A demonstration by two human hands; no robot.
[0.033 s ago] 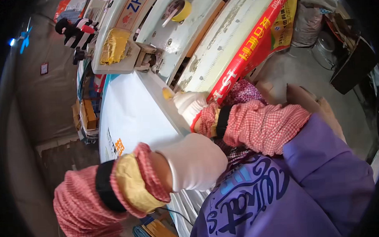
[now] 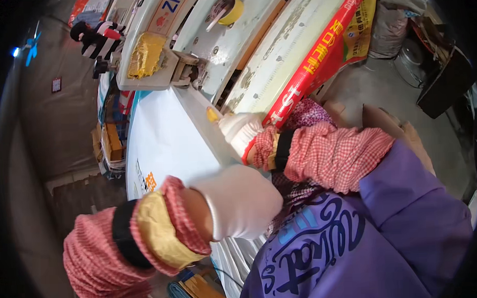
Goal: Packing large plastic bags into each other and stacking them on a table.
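My left hand (image 2: 243,201), in a white glove, is bent at the wrist over the near part of a large white printed sheet (image 2: 161,125). Its fingers are hidden behind the back of the hand. Farther off, my gloved right hand (image 2: 240,130) is at the sheet's folded long edge, a yellow-covered fingertip lying along it and the fingers closed there. Beyond both hands, the sheet's far end reaches the needle end of a pale sewing machine (image 2: 163,31), which bears a yellow tape patch (image 2: 145,55).
A worn white board with ruler marks (image 2: 272,58) runs beside the machine, edged by a red and yellow printed plastic sheet (image 2: 319,59). A yellow tape roll (image 2: 234,12) rests on the machine's bed. Far right are grey bags (image 2: 389,33) and a dark panel (image 2: 446,84).
My left hand and forearm have shifted slightly left. My right hand stays at the sheet's edge, and the whole view has moved a little.
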